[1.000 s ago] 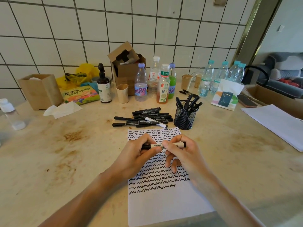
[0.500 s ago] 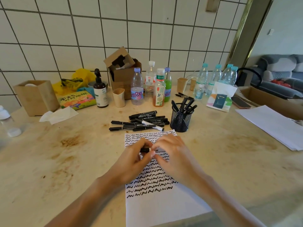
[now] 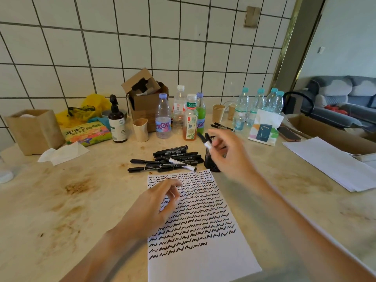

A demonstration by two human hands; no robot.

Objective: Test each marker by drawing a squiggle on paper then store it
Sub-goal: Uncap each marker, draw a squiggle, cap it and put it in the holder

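The right hand [image 3: 227, 153] holds a marker [image 3: 206, 141] over the pen cup [image 3: 210, 165]; the left hand [image 3: 156, 202] hangs loose over the paper [image 3: 203, 261] on the counter [image 3: 61, 200]

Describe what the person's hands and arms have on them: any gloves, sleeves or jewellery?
Nothing shows: the left hand and right hand are bare, without gloves, and both forearms are uncovered as far as the frame shows. No watch or bracelet is visible; motion blur hides finer details.

Soft daylight, wide-angle warp, motion-blurred arms
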